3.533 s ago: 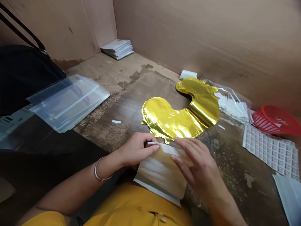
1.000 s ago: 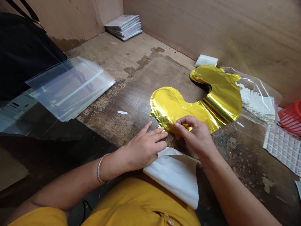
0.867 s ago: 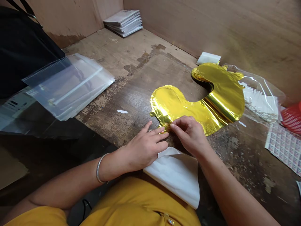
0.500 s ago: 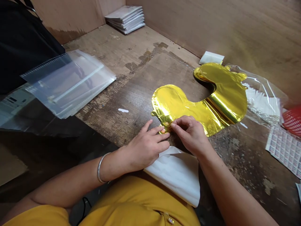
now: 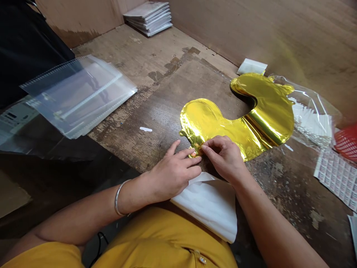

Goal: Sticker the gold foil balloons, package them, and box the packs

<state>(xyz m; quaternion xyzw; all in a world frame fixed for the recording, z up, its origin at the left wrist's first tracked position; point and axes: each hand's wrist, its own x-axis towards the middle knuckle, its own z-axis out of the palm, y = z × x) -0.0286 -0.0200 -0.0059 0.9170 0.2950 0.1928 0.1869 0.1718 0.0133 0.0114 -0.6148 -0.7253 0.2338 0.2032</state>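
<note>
A flat, curved gold foil balloon (image 5: pixel 216 117) lies on the worn wooden table, with small tabs along its edge. The fingertips of my left hand (image 5: pixel 174 171) rest on its near end, spread and stretched out. My right hand (image 5: pixel 227 156) pinches the foil close beside them, thumb against forefinger; whatever lies exactly between these fingertips is hidden. Below both hands a white paper sheet or bag (image 5: pixel 210 206) hangs over the table edge toward my lap. Part of it is covered by my left hand.
Clear plastic sleeves (image 5: pixel 83 93) lie at left beside a black bag (image 5: pixel 30 56). Stacked white packets (image 5: pixel 147 16) stand in the far corner. At right are a clear bag of white strips (image 5: pixel 312 119), a red basket (image 5: pixel 347 143) and a sticker sheet (image 5: pixel 336 175).
Earlier both hands held the paper, its brownish side up; it now lies white side up below them. My hands moved onto the balloon's near end. Over the last half second they barely moved.
</note>
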